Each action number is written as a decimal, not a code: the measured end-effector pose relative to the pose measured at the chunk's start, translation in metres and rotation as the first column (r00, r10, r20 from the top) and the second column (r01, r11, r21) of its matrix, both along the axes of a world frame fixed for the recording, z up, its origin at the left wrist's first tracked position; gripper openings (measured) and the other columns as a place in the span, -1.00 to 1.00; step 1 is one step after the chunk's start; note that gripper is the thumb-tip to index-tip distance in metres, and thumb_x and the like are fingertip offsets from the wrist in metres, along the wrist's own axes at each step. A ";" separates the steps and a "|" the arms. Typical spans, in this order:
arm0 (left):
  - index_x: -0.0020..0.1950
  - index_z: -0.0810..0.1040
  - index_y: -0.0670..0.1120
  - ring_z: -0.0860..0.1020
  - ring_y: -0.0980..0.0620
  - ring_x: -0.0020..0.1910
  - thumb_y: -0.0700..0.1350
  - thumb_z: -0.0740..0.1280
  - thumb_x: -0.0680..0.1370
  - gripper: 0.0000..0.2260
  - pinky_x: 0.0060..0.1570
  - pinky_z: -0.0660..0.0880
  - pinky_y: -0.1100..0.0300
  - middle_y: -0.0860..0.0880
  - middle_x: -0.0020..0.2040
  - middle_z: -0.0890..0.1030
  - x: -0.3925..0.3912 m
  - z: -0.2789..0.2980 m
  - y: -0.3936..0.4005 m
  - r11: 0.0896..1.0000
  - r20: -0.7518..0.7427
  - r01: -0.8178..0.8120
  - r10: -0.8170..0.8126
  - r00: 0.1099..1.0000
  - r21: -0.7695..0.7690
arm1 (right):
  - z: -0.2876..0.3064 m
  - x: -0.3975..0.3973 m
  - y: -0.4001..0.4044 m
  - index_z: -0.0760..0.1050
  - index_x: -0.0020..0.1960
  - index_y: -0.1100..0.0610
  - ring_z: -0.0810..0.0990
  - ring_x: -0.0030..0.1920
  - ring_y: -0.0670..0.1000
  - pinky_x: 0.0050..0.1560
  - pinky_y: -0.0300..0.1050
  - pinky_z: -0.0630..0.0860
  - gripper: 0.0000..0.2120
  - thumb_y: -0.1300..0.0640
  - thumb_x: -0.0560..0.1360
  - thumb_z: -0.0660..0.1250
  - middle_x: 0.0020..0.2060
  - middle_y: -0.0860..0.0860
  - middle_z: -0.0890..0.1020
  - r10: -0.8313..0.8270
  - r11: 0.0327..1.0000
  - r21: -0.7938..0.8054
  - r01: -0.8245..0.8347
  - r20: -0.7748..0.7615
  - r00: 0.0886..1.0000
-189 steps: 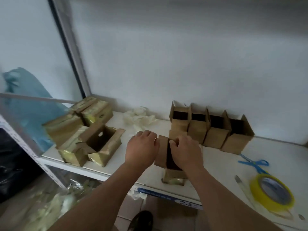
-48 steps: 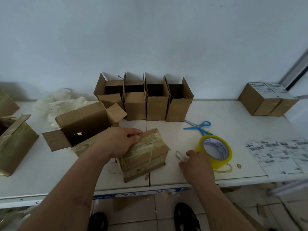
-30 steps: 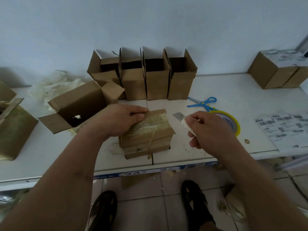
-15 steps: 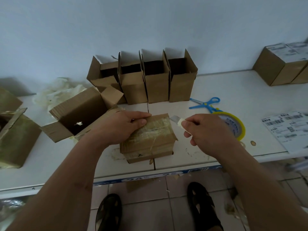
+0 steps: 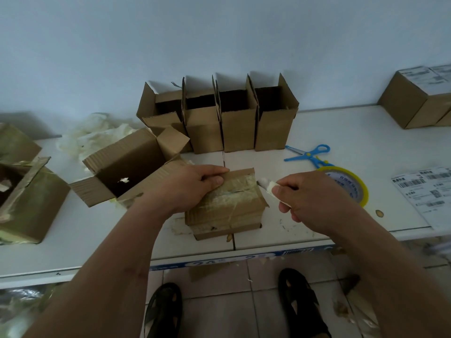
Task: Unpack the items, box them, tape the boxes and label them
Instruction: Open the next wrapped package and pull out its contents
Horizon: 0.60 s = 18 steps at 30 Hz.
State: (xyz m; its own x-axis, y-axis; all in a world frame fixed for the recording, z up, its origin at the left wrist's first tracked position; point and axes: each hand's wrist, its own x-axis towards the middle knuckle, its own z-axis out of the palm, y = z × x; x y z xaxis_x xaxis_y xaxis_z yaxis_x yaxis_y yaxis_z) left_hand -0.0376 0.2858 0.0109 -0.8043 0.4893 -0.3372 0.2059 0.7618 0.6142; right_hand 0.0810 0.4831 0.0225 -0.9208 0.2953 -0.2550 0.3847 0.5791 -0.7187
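While the left hand (image 5: 192, 189) clamps the tape-wrapped brown cardboard parcel (image 5: 225, 203) steady on the white worktop (image 5: 341, 132), the right hand (image 5: 314, 201) grips a small white-handled cutter (image 5: 269, 187); its tip meets the parcel's top edge, probably to slit the tape.

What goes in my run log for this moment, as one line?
step: cutting tape | left hand: holds taped box | right hand: grips knife, blade at box's top right edge
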 end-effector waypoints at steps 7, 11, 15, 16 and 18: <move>0.38 0.44 0.25 0.36 0.14 0.07 0.05 0.19 0.66 -0.70 0.04 0.29 0.18 0.16 0.09 0.40 0.002 -0.005 -0.001 0.999 0.003 -0.025 0.025 1.000 0.027 | 0.003 0.005 0.004 0.58 -0.13 -0.02 0.49 -0.53 -0.21 -0.43 -0.31 0.46 -0.81 0.06 0.61 0.25 -0.42 -0.07 0.63 0.063 0.998 -0.008 -0.062 0.067 0.996; 0.36 0.46 0.24 0.38 0.13 0.07 0.05 0.20 0.65 -0.71 0.03 0.30 0.19 0.16 0.09 0.42 0.002 -0.006 -0.001 0.998 -0.011 -0.040 0.041 0.999 0.043 | 0.004 0.011 0.006 0.59 -0.17 -0.01 0.48 -0.53 -0.21 -0.44 -0.34 0.46 -0.80 0.06 0.60 0.28 -0.42 -0.07 0.65 0.091 0.996 -0.019 -0.089 0.145 0.985; 0.37 0.46 0.23 0.41 0.11 0.09 0.07 0.20 0.65 -0.71 0.02 0.33 0.19 0.09 0.18 0.49 0.003 -0.008 0.000 0.995 -0.028 -0.082 0.084 0.996 0.057 | 0.002 0.012 0.012 0.59 -0.13 0.01 0.49 -0.52 -0.19 -0.41 -0.26 0.48 -0.83 0.05 0.59 0.28 -0.38 -0.04 0.66 -0.001 0.999 -0.047 0.007 0.118 0.993; 0.39 0.44 0.23 0.42 0.09 0.11 0.07 0.20 0.65 -0.70 0.05 0.35 0.17 0.06 0.23 0.51 0.004 -0.008 0.001 0.993 -0.039 -0.101 0.104 0.994 0.060 | 0.001 0.012 0.015 0.59 -0.11 0.03 0.50 -0.52 -0.18 -0.41 -0.24 0.46 -0.84 0.05 0.60 0.28 -0.38 -0.03 0.66 -0.045 0.998 -0.049 0.050 0.092 0.995; 0.43 0.38 0.24 0.46 0.03 0.19 0.08 0.16 0.66 -0.67 0.12 0.38 0.14 0.03 0.31 0.50 0.009 -0.009 0.004 0.996 -0.120 -0.085 0.087 0.989 0.023 | 0.001 0.013 0.019 0.59 -0.08 0.06 0.51 -0.51 -0.17 -0.41 -0.21 0.42 -0.83 0.06 0.61 0.26 -0.36 -0.02 0.65 -0.128 0.990 -0.054 0.129 0.035 0.991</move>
State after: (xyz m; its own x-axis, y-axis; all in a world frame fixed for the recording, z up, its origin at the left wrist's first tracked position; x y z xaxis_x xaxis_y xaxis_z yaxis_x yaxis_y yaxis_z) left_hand -0.0288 0.2896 0.0021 -0.8780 0.4215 -0.2268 0.2138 0.7693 0.6020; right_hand 0.0938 0.5022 0.0230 -0.8673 0.3949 -0.3030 0.4765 0.4824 -0.7350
